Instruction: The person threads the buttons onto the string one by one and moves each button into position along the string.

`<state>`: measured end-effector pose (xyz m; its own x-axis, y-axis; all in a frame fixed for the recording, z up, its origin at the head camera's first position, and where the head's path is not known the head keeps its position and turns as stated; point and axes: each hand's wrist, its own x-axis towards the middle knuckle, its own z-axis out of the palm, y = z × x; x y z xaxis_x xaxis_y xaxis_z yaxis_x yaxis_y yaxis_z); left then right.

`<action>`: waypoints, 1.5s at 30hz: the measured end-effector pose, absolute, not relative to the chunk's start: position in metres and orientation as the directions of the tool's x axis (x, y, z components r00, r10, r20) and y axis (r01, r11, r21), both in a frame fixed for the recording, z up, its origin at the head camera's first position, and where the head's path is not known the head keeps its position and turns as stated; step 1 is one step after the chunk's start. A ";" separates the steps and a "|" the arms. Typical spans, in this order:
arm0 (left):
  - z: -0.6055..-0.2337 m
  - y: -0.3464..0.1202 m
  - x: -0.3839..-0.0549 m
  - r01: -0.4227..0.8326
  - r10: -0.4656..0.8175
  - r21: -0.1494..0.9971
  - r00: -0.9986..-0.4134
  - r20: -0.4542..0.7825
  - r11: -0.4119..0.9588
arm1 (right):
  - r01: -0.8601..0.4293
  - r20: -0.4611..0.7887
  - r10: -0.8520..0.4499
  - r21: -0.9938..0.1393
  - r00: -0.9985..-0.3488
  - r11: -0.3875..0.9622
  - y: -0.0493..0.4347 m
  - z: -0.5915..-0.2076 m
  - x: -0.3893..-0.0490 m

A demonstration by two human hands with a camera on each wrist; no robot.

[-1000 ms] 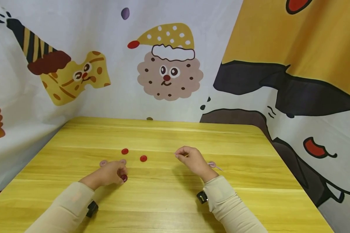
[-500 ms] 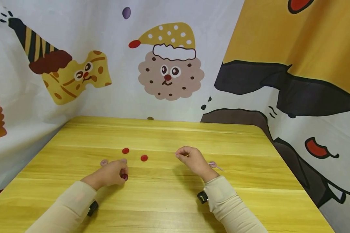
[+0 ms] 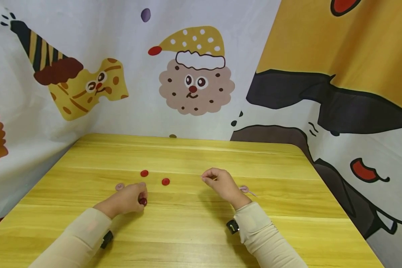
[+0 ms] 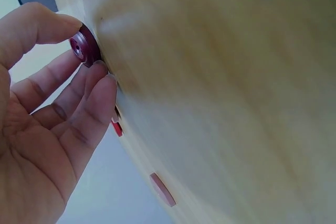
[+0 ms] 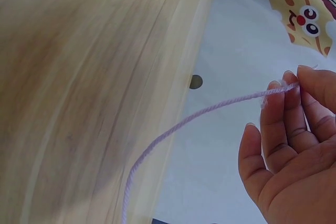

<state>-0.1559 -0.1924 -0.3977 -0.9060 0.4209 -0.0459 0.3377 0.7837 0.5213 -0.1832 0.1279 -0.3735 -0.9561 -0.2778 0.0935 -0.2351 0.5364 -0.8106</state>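
- On my feed, the left hand [image 3: 128, 199] is clamped on a dark red, round, glossy button [image 4: 84, 45]: thumb on one edge, fingertips on the opposite one. I judge the rim hold is meant to leave the holes in its face uncovered.
- That button is stood on edge, left of centre over the yellow wood-grain table [image 3: 187, 230]; I cannot tell whether it touches the wood.
- The right hand [image 5: 296, 150] has thumb and fingertips together, pinching a thin lilac twisted string [image 5: 184, 120] close to one end. Such a short tip, I reckon, stays stiff enough to steer; a longer one would flop.
- From the pinch the string curves down with slack and leaves the right wrist view, so it seems under little pull.
- Beyond the right wrist I see a pale pink round button [image 3: 244, 189] with lilac string at it. It probably anchors the far end, but the hand hides any join.
- Two bright red round buttons, one farther back [image 3: 144, 173] and one nearer the middle [image 3: 165, 181], lie flat past the left hand.
- Two more pale pink buttons, one left [image 3: 119, 187] and one partly hidden behind the knuckles [image 3: 142, 184], sit just beside that hand, within easy reach, I judge.
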 end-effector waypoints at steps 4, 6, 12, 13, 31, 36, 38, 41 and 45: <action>-0.398 -0.193 -0.157 0.384 0.458 0.522 -0.889 -0.014 0.762 | -0.229 0.090 -0.273 -0.811 -0.958 0.538 0.128 -0.373 -0.183; -0.399 -0.194 -0.158 0.423 0.488 0.517 -0.873 0.012 0.744 | -0.229 0.090 -0.273 -0.811 -0.958 0.538 0.128 -0.373 -0.183; -0.398 -0.194 -0.159 0.483 0.537 0.506 -0.842 0.045 0.715 | -0.227 0.088 -0.271 -0.811 -0.959 0.539 0.129 -0.373 -0.183; -0.398 -0.194 -0.159 0.485 0.541 0.508 -0.840 0.045 0.712 | -0.226 0.088 -0.270 -0.811 -0.959 0.540 0.129 -0.373 -0.183; -0.397 -0.194 -0.156 0.334 0.415 0.585 -0.910 -0.004 0.739 | -0.204 0.068 -0.260 -0.814 -0.963 0.544 0.130 -0.373 -0.184; -0.391 -0.193 -0.156 0.318 0.375 0.600 -0.927 0.033 0.734 | -0.195 0.060 -0.260 -0.823 -0.964 0.533 0.130 -0.372 -0.183; -0.389 -0.193 -0.158 0.310 0.371 0.642 -0.928 0.042 0.701 | -0.194 0.059 -0.261 -0.826 -0.964 0.529 0.130 -0.372 -0.183; -0.387 -0.192 -0.161 0.285 0.365 0.718 -0.930 0.046 0.635 | -0.195 0.060 -0.263 -0.827 -0.963 0.528 0.130 -0.372 -0.183; -0.386 -0.189 -0.165 0.274 0.348 0.755 -0.935 0.065 0.596 | -0.193 0.057 -0.264 -0.829 -0.963 0.525 0.130 -0.372 -0.183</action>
<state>-0.1647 -0.1891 -0.3859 -0.9353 0.3479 0.0649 0.2740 0.5957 0.7550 -0.1835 0.1302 -0.3718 -0.9629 -0.2638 0.0575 -0.1933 0.5249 -0.8289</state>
